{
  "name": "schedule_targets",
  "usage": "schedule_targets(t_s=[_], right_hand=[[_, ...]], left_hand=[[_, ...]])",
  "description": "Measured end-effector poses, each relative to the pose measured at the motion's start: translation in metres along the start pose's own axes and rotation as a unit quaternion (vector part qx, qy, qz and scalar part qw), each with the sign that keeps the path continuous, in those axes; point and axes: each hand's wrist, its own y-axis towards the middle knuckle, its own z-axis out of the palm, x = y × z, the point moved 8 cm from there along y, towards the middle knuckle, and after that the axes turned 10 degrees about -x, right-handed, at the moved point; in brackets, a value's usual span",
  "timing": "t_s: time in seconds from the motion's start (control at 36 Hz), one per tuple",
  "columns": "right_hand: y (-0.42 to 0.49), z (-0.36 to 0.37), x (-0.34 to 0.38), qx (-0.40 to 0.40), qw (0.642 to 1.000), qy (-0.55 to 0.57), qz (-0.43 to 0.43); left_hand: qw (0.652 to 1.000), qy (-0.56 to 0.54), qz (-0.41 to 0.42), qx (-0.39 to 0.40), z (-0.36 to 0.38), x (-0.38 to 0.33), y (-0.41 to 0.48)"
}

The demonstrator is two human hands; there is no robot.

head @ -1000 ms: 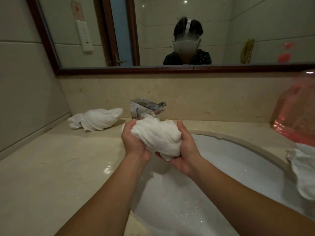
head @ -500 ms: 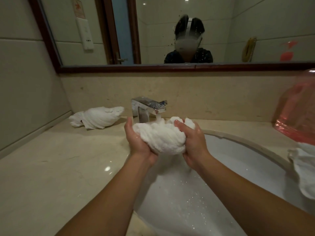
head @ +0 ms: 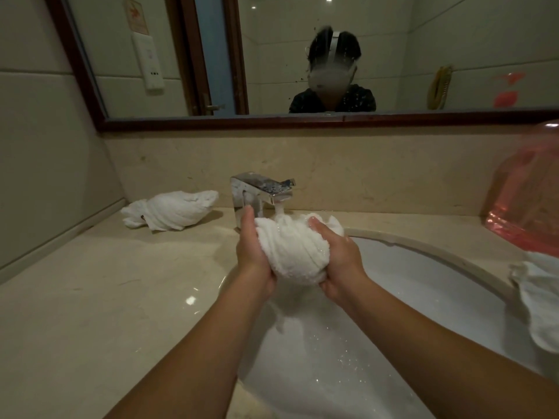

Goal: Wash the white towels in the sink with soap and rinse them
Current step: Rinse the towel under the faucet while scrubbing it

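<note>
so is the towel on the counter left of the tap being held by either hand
No, both hands grip the bunched towel under the tap, while the other towel lies untouched on the counter.

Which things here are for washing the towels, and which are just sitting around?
For the job: bunched towel held by left hand and right hand, running tap, sink, twisted towel on counter, towel at right.

Just there: mirror, pink container.

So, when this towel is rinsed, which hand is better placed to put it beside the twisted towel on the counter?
Left. The left hand is on the side of the twisted towel; the right hand would cross over.
</note>
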Motion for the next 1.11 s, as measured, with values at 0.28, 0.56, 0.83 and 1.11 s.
schedule_targets(t_s=[0.28, 0.56, 0.83, 1.11], right_hand=[[-0.002, 0.001, 0.024, -0.072, 0.987, -0.040, -0.137], [0.001, 0.017, 0.009, 0.023, 0.995, -0.089, -0.045], [0.002, 0.019, 0.012, 0.020, 0.985, -0.147, -0.088], [0.007, 0.011, 0.011, 0.000, 0.990, -0.128, -0.067]], left_hand=[[0.994, -0.066, -0.037, 0.075, 0.012, 0.005, -0.023], [0.994, -0.052, -0.022, 0.092, 0.019, -0.001, -0.014], [0.994, -0.054, -0.022, 0.093, 0.016, -0.001, -0.002], [0.992, -0.072, -0.020, 0.102, 0.015, 0.000, 0.003]])
